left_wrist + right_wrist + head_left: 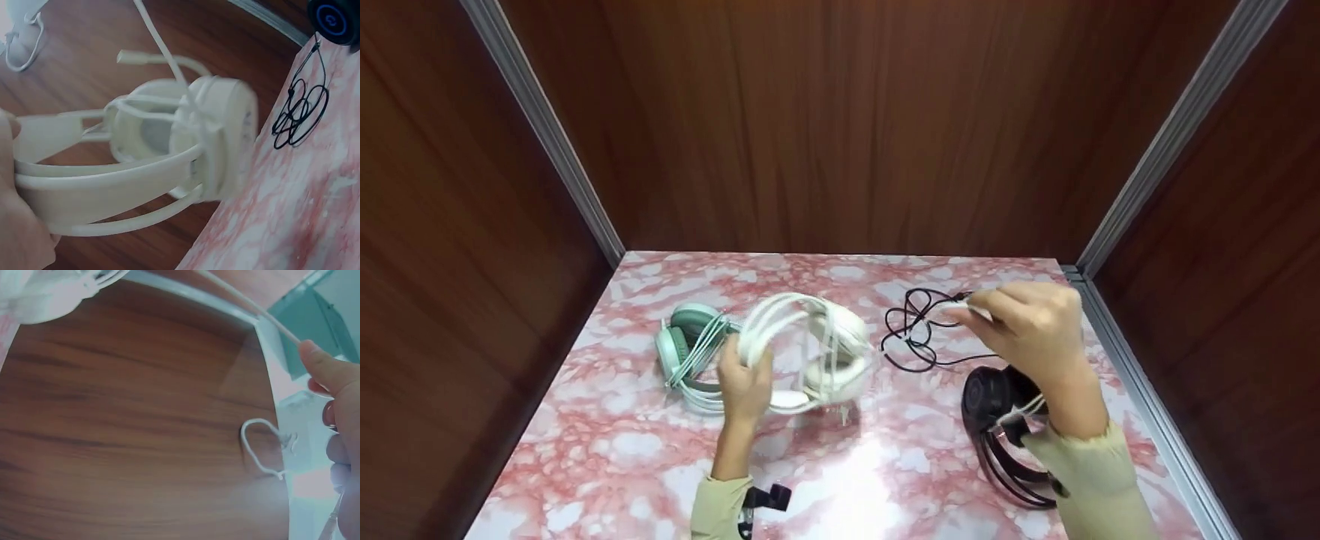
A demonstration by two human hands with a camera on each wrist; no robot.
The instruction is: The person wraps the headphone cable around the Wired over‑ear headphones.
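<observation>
My left hand [746, 382] grips the headband of a white headset [840, 375], holding it up over the table. Its ear cups [216, 135] face away from that hand, and a thin microphone boom [146, 58] sticks out above them in the left wrist view. White cable [163, 48] runs across the cups and up out of that view. Off to the right and raised, my right hand [1031, 326] pinches the white cable [253, 306] between thumb and fingers. A loose loop of white cord [247, 447] hangs near this hand in the right wrist view.
Green headphones [666, 352] with their cord wound round them lie on the marbled table [630, 442] at the left. Black headphones [984, 397] lie at the right below my right forearm, their tangled black cable [919, 345] behind them. Wooden panels [840, 135] enclose the table.
</observation>
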